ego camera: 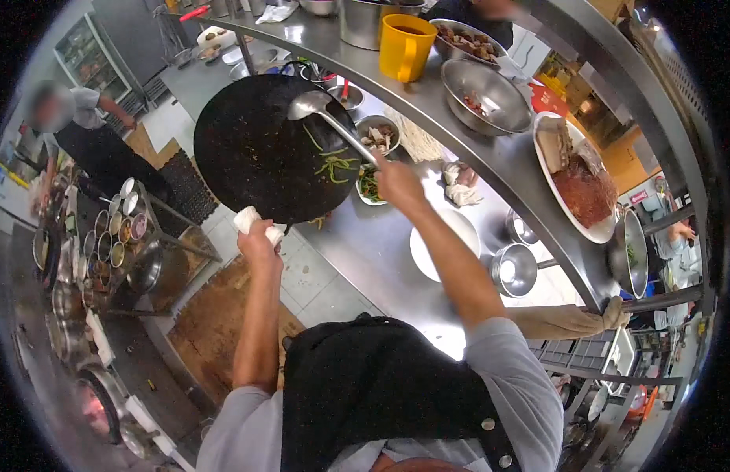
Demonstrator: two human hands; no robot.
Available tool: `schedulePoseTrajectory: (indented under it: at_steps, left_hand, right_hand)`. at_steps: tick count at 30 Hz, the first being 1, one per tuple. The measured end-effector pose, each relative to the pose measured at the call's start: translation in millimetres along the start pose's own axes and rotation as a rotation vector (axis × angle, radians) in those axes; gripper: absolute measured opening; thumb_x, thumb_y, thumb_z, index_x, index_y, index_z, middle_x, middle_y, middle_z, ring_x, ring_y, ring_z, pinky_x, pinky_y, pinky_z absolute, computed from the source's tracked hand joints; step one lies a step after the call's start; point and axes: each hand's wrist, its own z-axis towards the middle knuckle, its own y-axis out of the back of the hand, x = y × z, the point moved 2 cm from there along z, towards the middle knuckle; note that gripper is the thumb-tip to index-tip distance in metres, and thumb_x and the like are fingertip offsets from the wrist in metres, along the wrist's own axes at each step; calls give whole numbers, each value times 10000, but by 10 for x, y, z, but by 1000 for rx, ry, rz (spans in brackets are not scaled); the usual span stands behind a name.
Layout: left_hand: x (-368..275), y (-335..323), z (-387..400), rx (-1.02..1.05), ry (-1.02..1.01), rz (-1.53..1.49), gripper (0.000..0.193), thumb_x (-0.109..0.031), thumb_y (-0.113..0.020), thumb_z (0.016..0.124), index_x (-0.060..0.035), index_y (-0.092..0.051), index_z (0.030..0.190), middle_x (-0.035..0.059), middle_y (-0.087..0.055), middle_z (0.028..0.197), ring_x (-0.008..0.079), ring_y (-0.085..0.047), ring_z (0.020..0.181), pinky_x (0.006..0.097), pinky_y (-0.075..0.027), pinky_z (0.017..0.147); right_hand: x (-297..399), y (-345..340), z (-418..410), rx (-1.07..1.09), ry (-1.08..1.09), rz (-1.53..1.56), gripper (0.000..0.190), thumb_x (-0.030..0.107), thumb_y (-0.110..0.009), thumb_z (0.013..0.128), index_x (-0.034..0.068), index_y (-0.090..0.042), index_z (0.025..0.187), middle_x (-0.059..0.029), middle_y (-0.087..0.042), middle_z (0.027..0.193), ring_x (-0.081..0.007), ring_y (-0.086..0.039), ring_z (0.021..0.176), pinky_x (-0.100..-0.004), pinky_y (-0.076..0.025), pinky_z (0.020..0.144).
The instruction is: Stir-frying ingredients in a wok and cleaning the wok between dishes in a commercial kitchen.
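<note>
A large black wok (253, 147) is held over the edge of a steel counter. My left hand (260, 245) grips a folded white cloth (247, 219) at the wok's near rim; the cloth and my fingers hide the handle. In my right hand (400, 186) is the shaft of a steel ladle (309, 105), its bowl over the wok's far right side. Several thin green vegetable strips (336, 166) cling to the wok's right inner wall. A dish of chopped greens (371, 187) sits partly hidden behind the wok rim and my right hand.
A white plate (427, 253) and steel bowls (514, 270) stand on the counter (365, 248). The raised shelf (318, 44) carries a yellow jug (406, 50), a steel bowl (486, 97) and an oval meat platter (577, 171). A co-worker (99, 135) stands at left, near seasoning pots (111, 236).
</note>
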Motion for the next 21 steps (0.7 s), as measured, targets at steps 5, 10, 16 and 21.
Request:
schedulePoseTrajectory:
  at_steps: [5, 10, 16, 21]
  left_hand:
    - [97, -204, 48, -27, -57, -101, 230, -15, -617, 729, -43, -557, 950, 38, -563, 761, 162, -560, 548, 291, -402, 419]
    - [231, -361, 245, -18, -112, -135, 312, 27, -604, 725, -4, -565, 1033, 64, -569, 864, 181, -588, 665, 313, -476, 525]
    - [318, -389, 372, -5, -181, -160, 379, 40, -616, 725, 34, -578, 1102, 96, -602, 949, 206, -618, 799, 330, -519, 630]
    - [222, -126, 461, -30, -229, -52, 406, 33, -625, 734, 49, -585, 1137, 120, -628, 996, 224, -630, 845, 336, -526, 687]
  right_hand:
    - [-339, -477, -623, 44, -75, -53, 596, 213, -541, 945, 253, -372, 1514, -199, -627, 878, -409, -630, 788, -513, -513, 728]
    - [-800, -52, -1298, 136, -63, -292, 546, 190, -498, 975, 233, -393, 1509, -181, -615, 914, -358, -644, 752, -493, -528, 652]
    - [-1047, 532, -1564, 102, -116, -353, 541, 215, -558, 935, 262, -458, 1465, -190, -635, 962, -391, -645, 800, -500, -530, 698]
    - [-935, 792, -1774, 39, -81, -358, 523, 194, -603, 907, 217, -532, 1424, -205, -651, 911, -390, -641, 741, -470, -523, 701]
